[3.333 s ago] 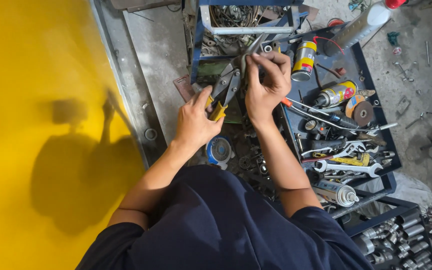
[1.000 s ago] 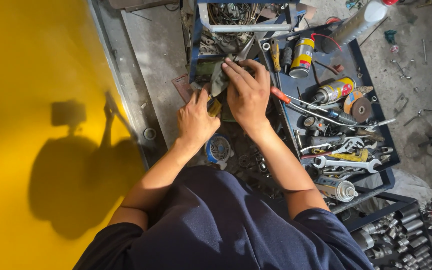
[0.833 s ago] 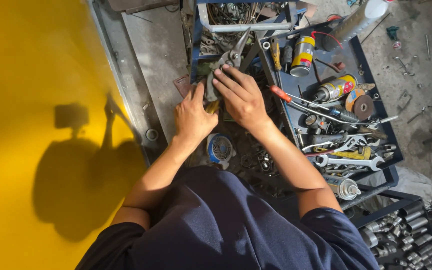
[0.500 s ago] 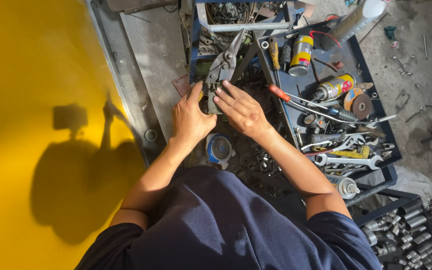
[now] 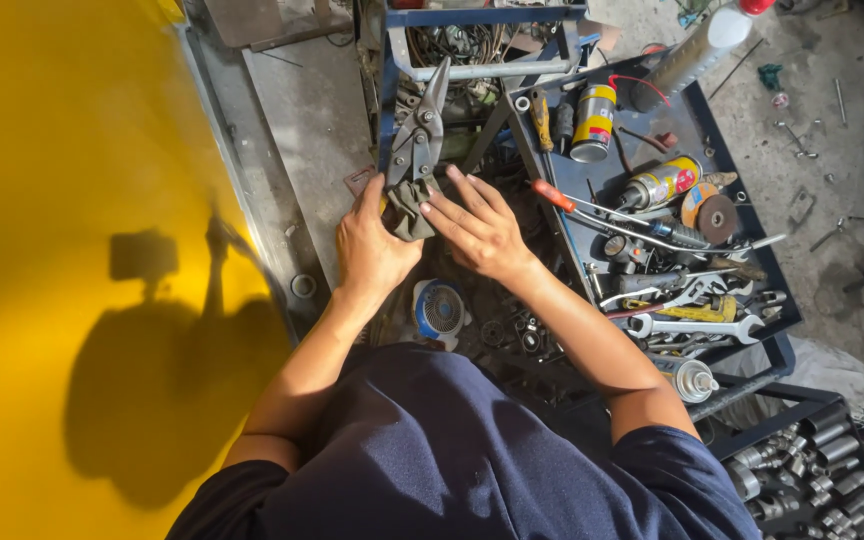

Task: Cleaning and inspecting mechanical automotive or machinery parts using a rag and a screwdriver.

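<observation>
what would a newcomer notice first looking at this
First the big yellow panel filling the left side, with a dark shadow cast on it. Next, at centre, the left hand and right hand meeting on a greyish rag wrapped round the handles of metal snips that point away from the person. To the right, a dark blue tool tray crowded with spray cans, wrenches and a red-handled screwdriver.
</observation>
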